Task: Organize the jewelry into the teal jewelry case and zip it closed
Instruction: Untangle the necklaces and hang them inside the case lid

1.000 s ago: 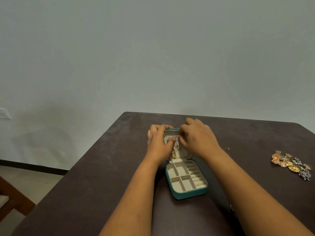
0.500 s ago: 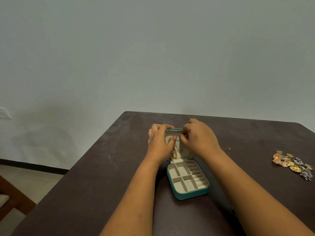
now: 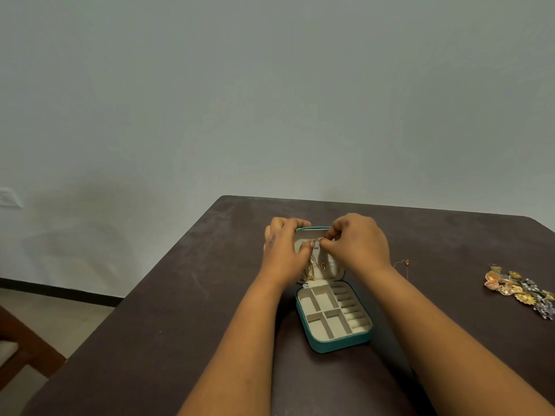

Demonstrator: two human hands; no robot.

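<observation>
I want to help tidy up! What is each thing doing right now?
teal jewelry case: open, lid up, tray compartments empty
gold chains: hanging inside the lid
left hand: gripping the lid
right hand: pinching a chain at the lid
jewelry pile: loose on the table
thin chain: loose beside the right wrist

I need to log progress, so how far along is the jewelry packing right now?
Early. Gold chains already hang inside the open lid of the teal case. Both the left hand and right hand are working on a chain near the lid's top. The base compartments look empty, the pile of jewelry and a thin loose chain remain on the table, and the case is unzipped.
</observation>
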